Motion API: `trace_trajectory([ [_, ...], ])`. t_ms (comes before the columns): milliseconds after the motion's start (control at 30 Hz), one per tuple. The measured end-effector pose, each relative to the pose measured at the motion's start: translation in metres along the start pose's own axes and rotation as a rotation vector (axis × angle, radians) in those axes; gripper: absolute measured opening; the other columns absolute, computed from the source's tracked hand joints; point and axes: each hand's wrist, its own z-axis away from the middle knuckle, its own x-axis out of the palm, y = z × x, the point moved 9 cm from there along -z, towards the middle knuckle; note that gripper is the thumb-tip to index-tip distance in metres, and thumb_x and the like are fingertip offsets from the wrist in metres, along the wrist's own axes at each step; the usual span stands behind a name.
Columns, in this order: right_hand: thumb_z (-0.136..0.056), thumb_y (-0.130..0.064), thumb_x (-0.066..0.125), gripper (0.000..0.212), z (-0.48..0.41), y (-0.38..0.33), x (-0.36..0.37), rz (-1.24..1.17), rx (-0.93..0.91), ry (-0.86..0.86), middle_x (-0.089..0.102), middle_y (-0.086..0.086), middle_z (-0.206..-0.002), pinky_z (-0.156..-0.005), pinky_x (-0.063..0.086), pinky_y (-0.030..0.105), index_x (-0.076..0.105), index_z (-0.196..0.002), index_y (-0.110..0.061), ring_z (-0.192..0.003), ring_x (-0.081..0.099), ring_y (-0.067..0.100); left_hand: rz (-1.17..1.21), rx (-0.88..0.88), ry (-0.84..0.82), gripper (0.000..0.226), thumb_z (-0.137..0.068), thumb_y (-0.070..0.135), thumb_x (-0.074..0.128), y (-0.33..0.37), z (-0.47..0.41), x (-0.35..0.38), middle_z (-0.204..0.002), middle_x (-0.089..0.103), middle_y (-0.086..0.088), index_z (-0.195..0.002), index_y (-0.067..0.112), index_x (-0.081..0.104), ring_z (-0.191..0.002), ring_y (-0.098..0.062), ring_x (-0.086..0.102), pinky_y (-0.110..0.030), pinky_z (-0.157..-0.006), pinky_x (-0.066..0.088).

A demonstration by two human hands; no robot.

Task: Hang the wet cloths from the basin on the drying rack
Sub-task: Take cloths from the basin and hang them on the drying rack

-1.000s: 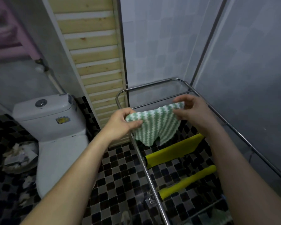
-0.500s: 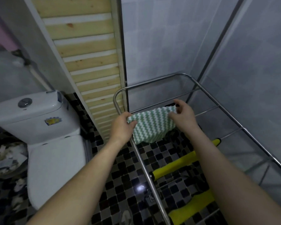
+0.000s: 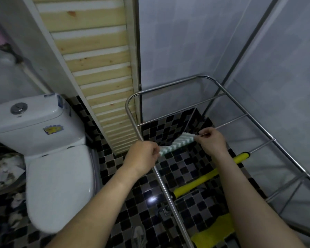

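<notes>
**Zigzag cloth held stretched at second cross rail of rack**

The green-and-white zigzag cloth (image 3: 175,143) is held taut between both hands at the top level of the drying rack (image 3: 131,111). It is seen nearly edge-on and runs in line with the second cross rail from the far end. It appears to lie over that rail, but contact cannot be confirmed.

The left hand (image 3: 141,158) is at the rack's near side rail, with its fingers (image 3: 155,151) curled and pinching the cloth's left end. The right hand (image 3: 211,140) is further in over the rack, with thumb and forefinger pinching the right end just beside the bare stretch of the same rail.

A yellow cloth (image 3: 209,176) is wrapped over the next rail toward the person, partly hidden by the right forearm. A second yellow cloth (image 3: 215,230) hangs on a rail nearer still.

The rack stands on a black-and-grey mosaic floor (image 3: 113,163) in a corner of pale tiled walls. A slatted wooden panel (image 3: 97,68) leans just beside its far left corner. A white toilet (image 3: 57,176) with lid down stands to the left, and a bin of crumpled paper (image 3: 2,169) sits at the left edge.
</notes>
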Motion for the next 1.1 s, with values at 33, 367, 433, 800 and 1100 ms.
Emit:
trace_trajectory([
  [33,-0.086,-0.021,0.071,0.014,0.0,0.001,0.002,0.001,0.006,-0.005,0.061,0.001,-0.082,-0.059,0.042,0.028,0.06,-0.093,-0.016,-0.072,0.057,0.019,-0.014,0.024,0.013,0.014,-0.091,0.024,0.061,0.003,0.0,0.0,-0.093,0.069,0.003,-0.101,0.021,0.07,-0.084,-0.012,0.061,-0.021,-0.071,0.042],
  [367,-0.087,-0.013,0.062,0.032,0.005,-0.021,0.004,0.518,-0.256,0.104,0.06,0.007,-0.111,-0.071,0.052,0.036,0.063,-0.117,-0.024,-0.094,0.059,0.03,-0.024,0.11,0.086,0.018,-0.095,0.028,0.054,0.004,0.01,0.002,-0.103,0.061,0.003,-0.109,0.021,0.062,-0.1,-0.014,0.052,-0.022,-0.078,0.037],
  [433,-0.087,-0.004,0.061,0.039,0.018,-0.04,0.02,0.613,-0.455,0.041,0.054,0.011,-0.118,-0.08,0.05,0.038,0.064,-0.123,-0.018,-0.103,0.054,0.032,-0.047,0.101,0.087,0.018,-0.095,0.028,0.053,0.005,0.011,0.0,-0.098,0.066,0.001,-0.107,0.019,0.064,-0.095,-0.016,0.057,-0.026,-0.074,0.041],
  [800,-0.078,0.014,0.05,0.034,0.024,-0.054,0.053,0.975,-0.583,-0.23,0.063,0.01,-0.08,-0.069,0.053,0.037,0.071,-0.092,-0.009,-0.075,0.053,0.027,-0.234,0.034,0.033,0.027,-0.095,0.018,0.053,0.006,0.02,0.011,-0.098,0.068,-0.004,-0.122,0.021,0.055,-0.085,-0.022,0.064,-0.032,-0.063,0.047],
  [1100,-0.093,-0.003,0.052,0.042,0.073,-0.077,0.04,0.791,-0.654,-0.223,0.058,0.013,-0.126,-0.084,0.051,0.04,0.056,-0.132,-0.015,-0.108,0.057,0.032,0.141,0.03,0.264,0.034,-0.096,0.018,0.053,0.006,0.078,-0.012,-0.126,0.063,0.002,-0.13,0.02,0.057,-0.11,-0.016,0.059,-0.027,-0.092,0.046],
])
